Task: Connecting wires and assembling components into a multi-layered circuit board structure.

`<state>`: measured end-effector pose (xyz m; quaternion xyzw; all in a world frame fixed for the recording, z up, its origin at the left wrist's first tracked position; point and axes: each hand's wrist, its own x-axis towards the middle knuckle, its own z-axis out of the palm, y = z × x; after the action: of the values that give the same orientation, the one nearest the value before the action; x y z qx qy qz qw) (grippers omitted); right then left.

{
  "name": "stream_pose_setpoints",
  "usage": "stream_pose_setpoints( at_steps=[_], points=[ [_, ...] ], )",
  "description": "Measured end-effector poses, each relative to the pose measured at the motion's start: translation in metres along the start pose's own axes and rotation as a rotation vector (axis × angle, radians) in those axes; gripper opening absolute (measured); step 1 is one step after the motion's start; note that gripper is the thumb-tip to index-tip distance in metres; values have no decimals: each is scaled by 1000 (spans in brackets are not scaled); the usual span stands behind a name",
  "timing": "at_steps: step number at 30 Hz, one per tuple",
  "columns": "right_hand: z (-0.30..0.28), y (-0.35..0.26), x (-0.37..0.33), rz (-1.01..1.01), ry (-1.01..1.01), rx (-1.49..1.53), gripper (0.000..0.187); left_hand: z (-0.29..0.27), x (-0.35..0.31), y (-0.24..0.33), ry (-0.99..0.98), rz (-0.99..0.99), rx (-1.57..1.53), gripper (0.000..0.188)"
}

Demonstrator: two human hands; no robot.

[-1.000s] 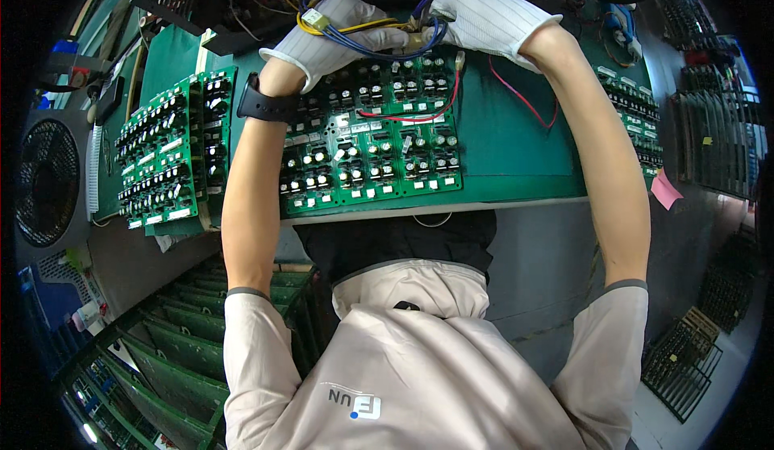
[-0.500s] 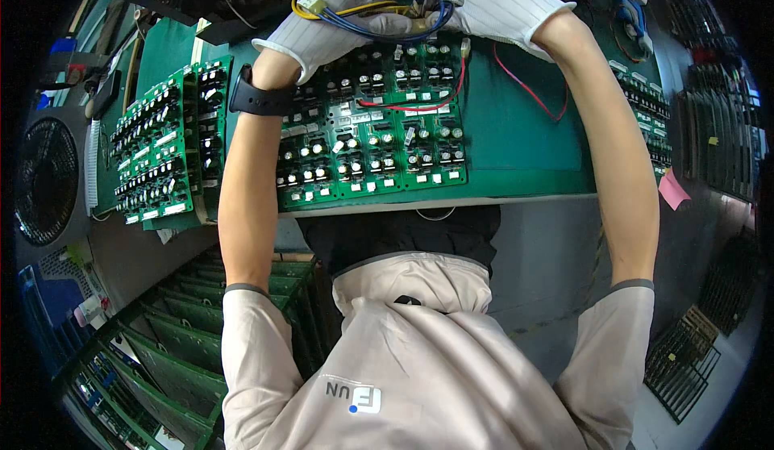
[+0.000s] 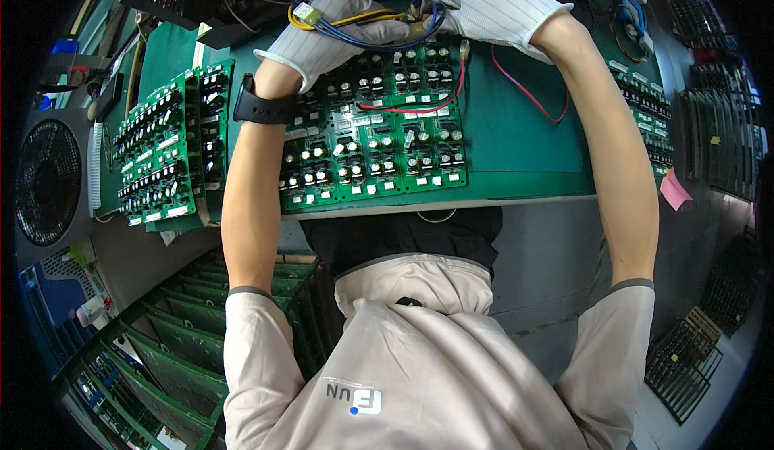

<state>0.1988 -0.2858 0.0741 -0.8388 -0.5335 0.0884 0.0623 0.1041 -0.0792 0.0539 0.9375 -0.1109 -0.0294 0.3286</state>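
Both my hands wear white, thin-striped gloves at the far side of the green work mat. My left hand (image 3: 334, 35) is closed around a bundle of blue and yellow wires (image 3: 379, 44), with a pale connector (image 3: 306, 14) sticking out on its left. My right hand (image 3: 488, 10) pinches the same wire bundle from the right, near a small tan connector between the hands; its fingertips are partly hidden. Below them lies a panel of green circuit boards (image 3: 371, 156) with many capacitors and white sockets. A red wire (image 3: 419, 110) runs across it to a small plug.
More circuit board panels (image 3: 165, 152) stand at the left, with others (image 3: 645, 111) at the right edge. A dark fan (image 3: 48, 182) is at far left. Green racks (image 3: 177, 329) sit below the table. A thin red wire (image 3: 528, 87) lies on the mat (image 3: 524, 143).
My left hand and the pale connector have shifted slightly down and left. My right hand stays nearly in place, and both keep hold of the wires.
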Motion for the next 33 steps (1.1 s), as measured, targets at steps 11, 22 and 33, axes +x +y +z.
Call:
stream_pose_setpoints(
  at_steps=[11,22,33],
  points=[
    [-2,-1,4,-31,-53,-42,25,4,0,-10,1,-23,-60,39],
    [-2,-6,-2,3,13,69,19,14,1,-17,69,166,-117,33],
    [6,-6,-6,22,113,31,21,15,7,-25,91,299,52,32]
  ],
)
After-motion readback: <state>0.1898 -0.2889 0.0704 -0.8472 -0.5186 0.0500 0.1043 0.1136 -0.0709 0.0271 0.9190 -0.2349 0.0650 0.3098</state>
